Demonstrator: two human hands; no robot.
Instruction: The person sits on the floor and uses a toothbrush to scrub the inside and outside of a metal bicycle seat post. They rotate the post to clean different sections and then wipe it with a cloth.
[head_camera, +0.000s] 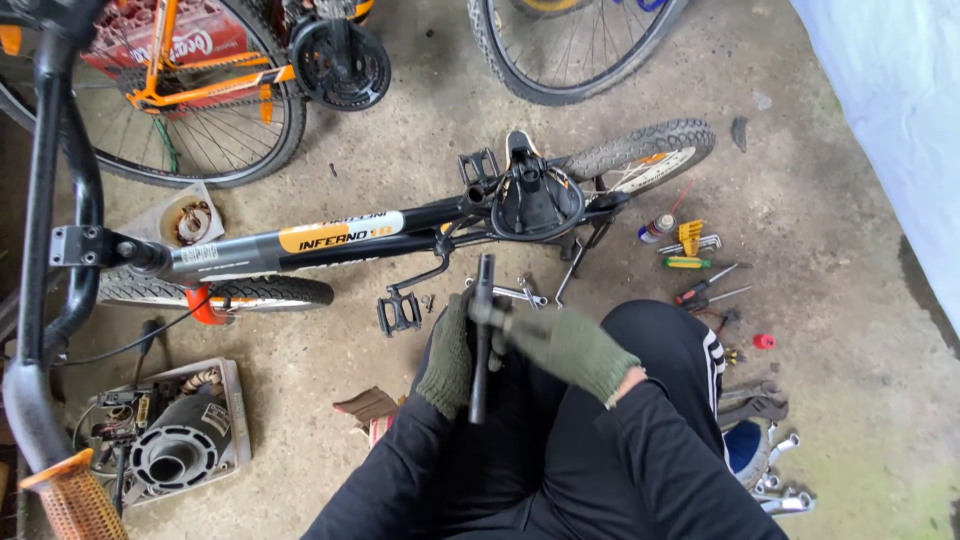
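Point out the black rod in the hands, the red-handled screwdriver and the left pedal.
black rod (483, 300): head view, upper shaft.
red-handled screwdriver (693, 293): head view, handle.
left pedal (399, 312): head view, middle of its cage.

A stained concrete floor carries a small bicycle lying on its side. Toward the right edge lie screwdrivers, a spray can and what look like wrenches (partly hidden).
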